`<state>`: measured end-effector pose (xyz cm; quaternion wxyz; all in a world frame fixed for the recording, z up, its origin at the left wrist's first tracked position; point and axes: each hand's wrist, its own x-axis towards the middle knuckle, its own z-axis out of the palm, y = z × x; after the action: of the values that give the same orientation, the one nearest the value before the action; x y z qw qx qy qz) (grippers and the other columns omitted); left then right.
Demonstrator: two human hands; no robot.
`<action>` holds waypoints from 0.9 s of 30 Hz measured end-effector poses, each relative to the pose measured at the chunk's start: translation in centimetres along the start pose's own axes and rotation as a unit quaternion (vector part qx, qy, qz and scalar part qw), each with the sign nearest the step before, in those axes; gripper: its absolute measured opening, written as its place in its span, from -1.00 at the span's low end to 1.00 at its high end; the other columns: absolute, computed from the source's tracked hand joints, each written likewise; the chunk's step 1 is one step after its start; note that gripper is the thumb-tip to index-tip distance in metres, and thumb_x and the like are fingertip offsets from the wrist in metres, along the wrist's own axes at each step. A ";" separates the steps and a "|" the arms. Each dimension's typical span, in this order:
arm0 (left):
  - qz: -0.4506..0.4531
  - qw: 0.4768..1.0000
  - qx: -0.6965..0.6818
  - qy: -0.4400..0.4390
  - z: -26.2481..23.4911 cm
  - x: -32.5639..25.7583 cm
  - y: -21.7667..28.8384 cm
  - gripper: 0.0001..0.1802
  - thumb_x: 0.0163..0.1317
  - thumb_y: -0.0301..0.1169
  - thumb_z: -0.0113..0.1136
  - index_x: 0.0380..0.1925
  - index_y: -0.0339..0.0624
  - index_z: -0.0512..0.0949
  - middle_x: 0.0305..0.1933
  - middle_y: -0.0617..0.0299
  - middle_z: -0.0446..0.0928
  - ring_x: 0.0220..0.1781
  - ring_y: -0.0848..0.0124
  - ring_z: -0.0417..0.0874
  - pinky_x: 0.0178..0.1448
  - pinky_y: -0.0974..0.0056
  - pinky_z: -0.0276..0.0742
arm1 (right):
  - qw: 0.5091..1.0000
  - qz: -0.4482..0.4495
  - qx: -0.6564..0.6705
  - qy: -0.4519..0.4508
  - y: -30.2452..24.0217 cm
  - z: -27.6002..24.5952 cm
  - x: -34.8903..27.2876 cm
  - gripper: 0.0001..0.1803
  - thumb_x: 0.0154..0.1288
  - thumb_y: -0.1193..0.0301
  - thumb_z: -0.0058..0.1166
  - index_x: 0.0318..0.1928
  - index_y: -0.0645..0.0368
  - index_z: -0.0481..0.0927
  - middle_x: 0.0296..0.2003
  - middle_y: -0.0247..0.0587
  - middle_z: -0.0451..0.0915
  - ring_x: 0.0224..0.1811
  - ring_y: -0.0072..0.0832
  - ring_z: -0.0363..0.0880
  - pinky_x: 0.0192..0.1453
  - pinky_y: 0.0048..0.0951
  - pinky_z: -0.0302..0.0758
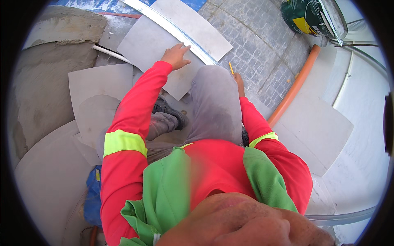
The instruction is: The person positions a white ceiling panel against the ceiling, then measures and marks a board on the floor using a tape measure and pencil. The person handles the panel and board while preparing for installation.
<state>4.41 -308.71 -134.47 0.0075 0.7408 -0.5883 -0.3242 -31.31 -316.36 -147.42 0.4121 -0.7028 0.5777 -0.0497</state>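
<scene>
My left hand (pixel 175 56) rests on a large light grey tile (pixel 143 41), its fingers spread and nothing in them. The fingertips reach close to a long silver-white straightedge bar (pixel 172 26), which lies slantwise across the tile. Beyond the bar, more pale tile surface (pixel 197 30) shows. Beside my bent knee, my right hand (pixel 239 84) grips a yellow pencil (pixel 231 67), its tip pointing up near the bar's lower end. The knee and sleeve hide part of the right hand's fingers.
Several grey tiles lie at left, one being a tile (pixel 96 82) near a rough mortar-coated block (pixel 53 82). An orange pipe (pixel 295 86) runs along the right of a patterned stone floor (pixel 262 41). A dark green bucket (pixel 305 18) stands far right; a blue bag (pixel 93 192) lies near left.
</scene>
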 end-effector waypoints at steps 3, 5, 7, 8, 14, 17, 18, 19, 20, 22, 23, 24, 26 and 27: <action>0.074 0.995 -0.067 -0.031 -4.5 -6.0 -1.2 -0.35 0.33 -0.14 0.33 0.38 -0.06 0.46 0.42 -0.02 0.45 0.44 -0.03 0.45 0.49 0.08 0.38 | 0.997 -0.068 -0.005 0.022 0.6 -1.1 0.4 -0.64 0.28 0.41 0.23 0.07 0.23 0.59 -0.08 0.06 0.53 0.04 0.02 0.55 0.10 -0.05 0.51; 0.112 0.986 -0.118 -0.043 -7.7 -10.4 0.2 -0.44 0.35 -0.23 0.31 0.32 -0.14 0.52 0.34 0.00 0.54 0.37 -0.01 0.52 0.45 0.12 0.42 | 0.973 -0.196 -0.077 0.091 0.8 -3.7 -0.7 -0.56 0.21 0.36 0.33 0.07 0.26 0.58 -0.06 0.06 0.52 0.02 0.03 0.54 0.10 -0.05 0.49; 0.136 0.964 -0.228 -0.004 -10.7 -14.7 3.6 -0.50 0.34 -0.33 0.31 0.26 -0.18 0.57 0.28 0.03 0.59 0.34 0.08 0.57 0.42 0.13 0.45 | 0.939 -0.262 -0.111 0.193 0.7 -6.2 -0.6 -0.46 0.13 0.28 0.40 0.07 0.30 0.57 -0.09 0.08 0.51 0.01 0.04 0.50 0.10 -0.05 0.48; 0.150 0.941 -0.302 0.033 -11.9 -16.3 5.9 -0.52 0.32 -0.37 0.31 0.24 -0.19 0.58 0.26 0.04 0.61 0.32 0.12 0.59 0.41 0.14 0.46 | 0.941 -0.244 -0.123 0.198 0.9 -7.3 0.0 -0.41 0.08 0.25 0.44 0.07 0.31 0.57 -0.08 0.08 0.51 0.02 0.05 0.49 0.11 -0.05 0.48; 0.420 0.771 -0.469 0.099 -17.4 -23.9 17.9 -0.64 0.37 -0.41 0.24 0.15 -0.17 0.63 0.17 -0.04 0.65 0.19 0.15 0.68 0.26 0.08 0.55 | 0.945 -0.155 -0.168 0.235 5.0 -9.6 7.0 -0.31 0.09 0.14 0.48 0.09 0.38 0.57 -0.03 0.09 0.52 0.07 0.03 0.50 0.17 -0.05 0.47; 0.515 0.725 -0.450 0.080 -17.8 -25.2 20.0 -0.67 0.43 -0.38 0.17 0.16 -0.05 0.63 0.18 0.00 0.65 0.16 0.16 0.69 0.26 0.04 0.52 | 0.944 -0.117 -0.225 0.211 6.4 -9.5 8.6 -0.29 0.11 0.13 0.47 0.14 0.37 0.57 0.01 0.13 0.52 0.12 0.06 0.49 0.20 -0.04 0.46; 0.537 0.716 -0.440 0.075 -17.7 -25.5 20.0 -0.68 0.45 -0.37 0.15 0.16 -0.01 0.63 0.18 0.01 0.65 0.16 0.16 0.70 0.26 0.03 0.52 | 0.944 -0.091 -0.243 0.203 6.0 -9.7 8.8 -0.29 0.13 0.14 0.46 0.16 0.35 0.57 0.03 0.14 0.52 0.13 0.06 0.49 0.21 -0.04 0.46; 0.557 0.706 -0.431 0.074 -17.7 -25.6 19.6 -0.69 0.47 -0.36 0.13 0.16 0.03 0.63 0.18 0.02 0.65 0.15 0.16 0.70 0.26 0.02 0.51 | 0.932 -0.113 -0.260 0.224 5.3 -10.0 8.6 -0.33 0.16 0.15 0.44 0.16 0.34 0.57 0.05 0.14 0.53 0.15 0.06 0.48 0.22 -0.04 0.45; 0.575 0.695 -0.426 0.072 -17.6 -25.9 18.8 -0.69 0.49 -0.35 0.11 0.17 0.07 0.62 0.18 0.04 0.65 0.14 0.17 0.70 0.26 0.00 0.50 | 0.918 -0.133 -0.280 0.247 3.9 -10.3 8.1 -0.36 0.19 0.16 0.42 0.17 0.32 0.58 0.06 0.14 0.53 0.17 0.05 0.48 0.24 -0.04 0.44; 0.598 0.680 -0.416 0.086 -17.5 -26.6 16.1 -0.70 0.52 -0.33 0.07 0.17 0.15 0.62 0.19 0.06 0.65 0.13 0.17 0.71 0.26 -0.02 0.48 | 0.906 -0.197 -0.275 0.254 -0.6 -11.5 6.7 -0.56 0.39 0.32 0.23 0.21 0.22 0.58 0.05 0.07 0.61 0.12 -0.09 0.59 0.21 -0.14 0.51; 0.589 0.681 -0.419 0.113 -17.9 -27.1 13.9 -0.70 0.54 -0.32 0.05 0.17 0.19 0.62 0.19 0.08 0.65 0.12 0.18 0.71 0.26 -0.04 0.47 | 0.946 -0.226 -0.122 0.200 -3.7 -11.9 5.6 -0.63 0.44 0.40 0.15 0.20 0.22 0.58 0.01 0.03 0.65 0.04 -0.18 0.64 0.15 -0.23 0.54; 0.568 0.688 -0.424 0.155 -18.4 -27.6 11.7 -0.70 0.56 -0.31 0.02 0.18 0.23 0.62 0.19 0.09 0.65 0.11 0.18 0.72 0.25 -0.05 0.46 | 0.958 -0.245 0.035 0.142 -7.1 -12.3 4.0 -0.68 0.49 0.48 0.07 0.19 0.22 0.58 -0.03 -0.01 0.69 -0.03 -0.27 0.70 0.10 -0.32 0.56; 0.392 0.768 -0.366 0.350 -19.1 -28.3 7.6 -0.67 0.60 -0.33 -0.04 0.22 0.21 0.58 0.20 0.07 0.64 0.15 0.12 0.69 0.27 -0.08 0.47 | 0.942 -0.268 0.191 0.073 -14.9 -12.8 0.0 -0.71 0.55 0.56 -0.08 0.19 0.23 0.55 -0.10 -0.07 0.74 -0.15 -0.41 0.71 0.02 -0.47 0.56; 0.266 0.798 -0.372 0.393 -19.3 -28.5 5.6 -0.65 0.61 -0.37 -0.09 0.27 0.15 0.55 0.20 0.03 0.63 0.20 0.05 0.66 0.29 -0.10 0.49 | 0.916 -0.289 0.274 0.042 -18.7 -13.1 -2.5 -0.72 0.57 0.54 -0.08 0.19 0.24 0.53 -0.08 -0.08 0.74 -0.18 -0.41 0.69 0.03 -0.44 0.56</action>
<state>6.19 -292.56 -103.58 0.5989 0.5592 -0.5426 -0.1848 -24.84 -321.19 -125.87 0.5316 -0.6962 0.3294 -0.3524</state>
